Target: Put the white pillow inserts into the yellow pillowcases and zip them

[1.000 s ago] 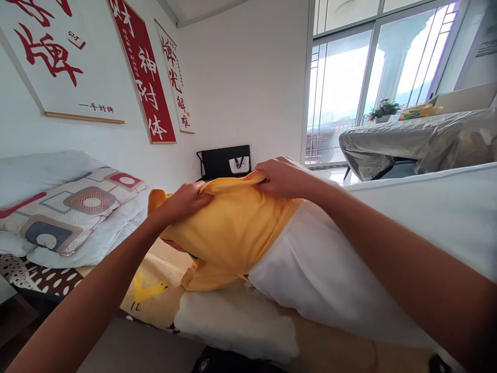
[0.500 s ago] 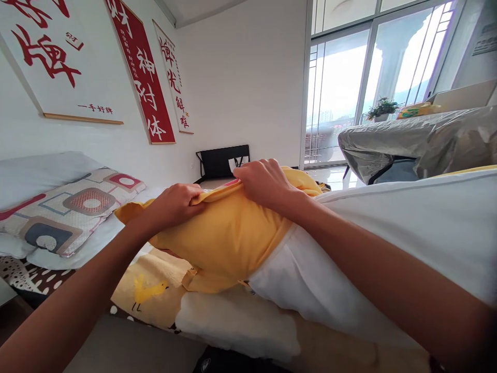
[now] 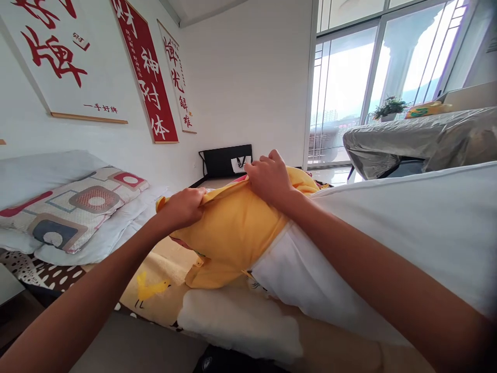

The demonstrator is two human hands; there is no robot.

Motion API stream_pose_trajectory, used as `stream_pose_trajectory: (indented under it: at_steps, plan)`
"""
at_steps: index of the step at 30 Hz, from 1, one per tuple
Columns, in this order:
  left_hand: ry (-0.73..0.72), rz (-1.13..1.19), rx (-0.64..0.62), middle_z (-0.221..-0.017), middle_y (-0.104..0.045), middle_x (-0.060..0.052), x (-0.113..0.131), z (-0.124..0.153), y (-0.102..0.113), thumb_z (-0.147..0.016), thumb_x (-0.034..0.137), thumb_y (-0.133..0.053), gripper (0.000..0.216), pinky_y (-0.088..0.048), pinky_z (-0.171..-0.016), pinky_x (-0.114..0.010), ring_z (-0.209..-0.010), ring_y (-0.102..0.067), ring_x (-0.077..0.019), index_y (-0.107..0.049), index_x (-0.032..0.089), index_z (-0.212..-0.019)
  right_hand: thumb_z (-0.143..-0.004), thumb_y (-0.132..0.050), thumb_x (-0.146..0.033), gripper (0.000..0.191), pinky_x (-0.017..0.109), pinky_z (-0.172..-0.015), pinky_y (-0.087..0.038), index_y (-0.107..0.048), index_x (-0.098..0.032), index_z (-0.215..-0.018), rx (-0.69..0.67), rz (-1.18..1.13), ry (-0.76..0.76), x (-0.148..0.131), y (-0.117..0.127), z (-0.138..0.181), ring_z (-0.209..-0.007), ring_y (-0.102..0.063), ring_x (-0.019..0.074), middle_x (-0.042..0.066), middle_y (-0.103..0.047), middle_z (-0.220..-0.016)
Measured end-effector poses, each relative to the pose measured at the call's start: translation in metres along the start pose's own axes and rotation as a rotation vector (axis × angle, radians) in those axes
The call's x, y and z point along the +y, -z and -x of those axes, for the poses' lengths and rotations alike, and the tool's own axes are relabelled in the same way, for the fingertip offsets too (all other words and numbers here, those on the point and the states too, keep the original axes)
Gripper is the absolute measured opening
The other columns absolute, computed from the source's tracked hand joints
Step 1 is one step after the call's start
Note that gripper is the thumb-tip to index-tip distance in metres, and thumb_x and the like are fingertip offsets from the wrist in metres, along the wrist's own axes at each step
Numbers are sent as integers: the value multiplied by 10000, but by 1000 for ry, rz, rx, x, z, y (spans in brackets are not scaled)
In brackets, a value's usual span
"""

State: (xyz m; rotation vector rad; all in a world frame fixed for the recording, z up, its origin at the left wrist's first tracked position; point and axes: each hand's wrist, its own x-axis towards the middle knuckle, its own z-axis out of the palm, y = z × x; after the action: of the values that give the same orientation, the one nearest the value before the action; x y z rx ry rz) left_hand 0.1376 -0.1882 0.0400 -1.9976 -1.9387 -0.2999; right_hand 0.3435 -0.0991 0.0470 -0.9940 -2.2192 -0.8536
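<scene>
A yellow duvet cover [image 3: 229,233] is stretched between my two hands, bunched above the bed. My left hand [image 3: 186,207] is closed on its upper edge at the left. Farther right, my right hand [image 3: 267,178] grips the same edge, knuckles up. A white duvet [image 3: 411,207] lies against the yellow cloth and spreads off to the right; how far the two overlap is hidden in the folds. Below them is a beige bedsheet [image 3: 155,269] with a yellow chick print.
A patterned pillow [image 3: 89,202] rests on white bedding at the left. Behind the bed stands a black folded item [image 3: 221,161] by the wall. At the right, a plastic-covered table [image 3: 407,134] holds a potted plant [image 3: 390,108]. A black bag-like thing [image 3: 233,361] sits below the bed's near edge.
My left hand has shifted right with the yellow edge, and its loose left corner has drawn in. My right hand is slightly higher. The view has turned a little left.
</scene>
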Motion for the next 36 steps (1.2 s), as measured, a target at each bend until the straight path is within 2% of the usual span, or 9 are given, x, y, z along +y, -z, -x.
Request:
stream_pose_trajectory:
  at_steps: [4,9,14,17,22,27,30,33,36]
  plan:
    - [69,142,68,-666,-559,-18,-10,-13,-10,-689,318,-524,150,-321,-562,-288,-661,-520,-205,-409,225,-663,-774,-480,-130,193,384,-851,-247,-656,-159,-848,-73,-89,-33,-20,7,-4,-861,-574,251,120,-683,-845]
    - [19,311,157,-573,-488,30,-15,-17,-3,-672,393,-587,247,-302,-535,-253,-580,-447,-136,-451,197,-608,-820,-428,-139,214,355,-808,-287,-623,-159,-904,-36,-292,90,-48,-6,-7,-880,-582,239,116,-675,-932]
    - [62,537,-91,-551,-455,43,-28,-8,14,-695,446,-603,282,-281,-466,-221,-510,-417,-102,-546,177,-634,-799,-494,-204,180,269,-619,-277,-587,-213,-953,-118,-591,28,-44,-22,-15,-772,-543,185,41,-649,-909]
    - [55,432,-166,-553,-447,37,-39,-1,28,-691,442,-623,286,-276,-454,-216,-511,-403,-100,-553,172,-630,-773,-589,-278,85,250,-639,-295,-590,-204,-814,-117,-705,3,-35,-19,-20,-750,-498,161,9,-609,-792]
    - [-16,284,-225,-610,-513,22,-59,13,51,-701,435,-629,265,-318,-478,-214,-560,-440,-113,-582,176,-667,-828,-555,-383,320,244,-652,-308,-510,-185,-581,-191,-760,100,-28,-3,-26,-619,-397,119,-27,-424,-555]
    - [38,450,-106,-623,-471,32,-69,25,53,-731,401,-613,233,-306,-482,-200,-562,-417,-98,-543,182,-690,-873,-480,-387,317,253,-624,-294,-515,-185,-631,-209,-660,137,-26,8,-27,-607,-405,120,-6,-462,-623]
    - [46,630,23,-610,-428,39,-67,30,45,-720,406,-622,259,-297,-500,-194,-563,-395,-87,-510,177,-675,-820,-515,-309,225,259,-602,-275,-508,-186,-631,-234,-576,157,-23,8,-25,-636,-427,137,7,-479,-633]
    - [50,776,71,-606,-427,41,-66,31,40,-683,391,-626,248,-305,-507,-197,-561,-398,-87,-508,174,-670,-743,-547,-215,134,262,-588,-272,-490,-185,-625,-298,-535,220,-22,7,-24,-670,-447,152,24,-501,-664]
    - [-1,642,82,-683,-498,15,-68,26,42,-708,394,-599,227,-365,-560,-219,-624,-467,-115,-533,178,-688,-688,-562,-148,75,256,-589,-289,-500,-183,-666,-330,-506,228,-24,8,-25,-752,-489,180,53,-541,-748]
